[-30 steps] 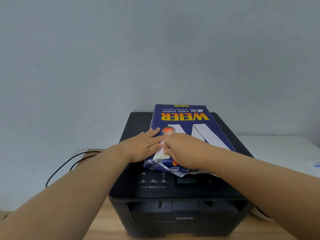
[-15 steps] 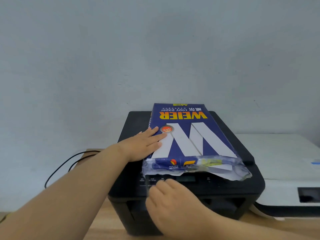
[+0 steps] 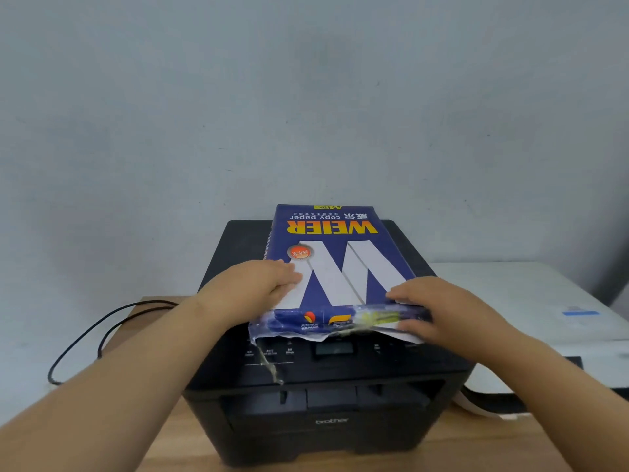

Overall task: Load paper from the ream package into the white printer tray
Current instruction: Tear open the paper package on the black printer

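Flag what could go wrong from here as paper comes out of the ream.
The ream package sits askew on the black printer, its torn end over the control panel; a pull by the right hand might drag it off unless the left hand presses down. The ragged wrapper edge could catch and crease whatever is drawn out. The dangling tape strip may drop into the output slot.

Ream package atop printer

Forearms extended forward. Left hand flat, palm down. Right hand pinches ream package edge, thumb underneath.
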Demonstrator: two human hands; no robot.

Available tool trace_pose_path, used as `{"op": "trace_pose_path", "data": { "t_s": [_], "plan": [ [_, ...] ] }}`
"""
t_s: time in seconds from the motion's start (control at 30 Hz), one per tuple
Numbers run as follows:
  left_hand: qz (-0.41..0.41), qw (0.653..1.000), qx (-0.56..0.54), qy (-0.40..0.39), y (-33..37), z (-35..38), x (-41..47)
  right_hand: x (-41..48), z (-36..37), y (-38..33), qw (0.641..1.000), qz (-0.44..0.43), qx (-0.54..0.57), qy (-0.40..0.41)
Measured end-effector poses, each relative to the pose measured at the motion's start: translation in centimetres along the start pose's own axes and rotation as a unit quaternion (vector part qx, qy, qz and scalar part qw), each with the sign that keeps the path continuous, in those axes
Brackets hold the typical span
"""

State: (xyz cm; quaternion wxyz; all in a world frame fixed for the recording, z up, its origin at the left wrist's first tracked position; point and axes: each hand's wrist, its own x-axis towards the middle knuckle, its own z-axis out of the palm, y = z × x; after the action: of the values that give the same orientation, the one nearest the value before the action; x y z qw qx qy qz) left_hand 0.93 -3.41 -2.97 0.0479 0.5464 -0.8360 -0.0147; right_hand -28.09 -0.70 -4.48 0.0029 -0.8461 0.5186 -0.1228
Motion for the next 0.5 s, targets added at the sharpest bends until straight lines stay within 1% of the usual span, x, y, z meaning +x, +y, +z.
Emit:
{"op": "trace_pose_path", "data": {
  "t_s": [0.03, 0.1, 0.17, 0.27, 0.3, 0.37, 0.43, 0.5],
  "plan": [
    [0.009, 1.000, 0.001, 0.016, 0.7, -0.1, -0.5, 0.0, -0.1, 0.4, 1.000, 0.005, -0.002, -0.025],
    [0.022, 0.999, -0.019, 0.023, 1.8, 0.1, -1.6, 0.0, -0.2, 0.4, 0.999, 0.016, 0.002, -0.031],
    [0.031, 0.999, -0.031, 0.020, 2.4, 0.4, -2.6, -0.2, -0.3, 0.4, 1.000, 0.019, 0.020, -0.001],
    [0.036, 0.999, -0.019, 0.022, 2.6, 0.9, -3.2, -0.6, -0.1, 0.3, 0.997, 0.018, 0.038, 0.057],
    [0.036, 0.999, -0.014, 0.025, 2.6, 1.0, -3.3, -0.7, 0.0, 0.1, 0.996, 0.016, 0.031, 0.078],
    [0.039, 0.999, -0.014, 0.026, 2.7, 1.3, -3.5, -0.9, 0.3, -0.5, 0.994, -0.026, -0.012, 0.102],
    [0.042, 0.999, -0.017, 0.019, 2.7, 1.6, -3.5, -1.3, 1.1, -1.4, 0.991, -0.067, -0.065, 0.093],
    [0.044, 0.999, -0.008, 0.021, 2.9, 1.8, -3.6, -1.4, 1.6, -2.3, 0.988, -0.072, -0.103, 0.089]
  ]
}}
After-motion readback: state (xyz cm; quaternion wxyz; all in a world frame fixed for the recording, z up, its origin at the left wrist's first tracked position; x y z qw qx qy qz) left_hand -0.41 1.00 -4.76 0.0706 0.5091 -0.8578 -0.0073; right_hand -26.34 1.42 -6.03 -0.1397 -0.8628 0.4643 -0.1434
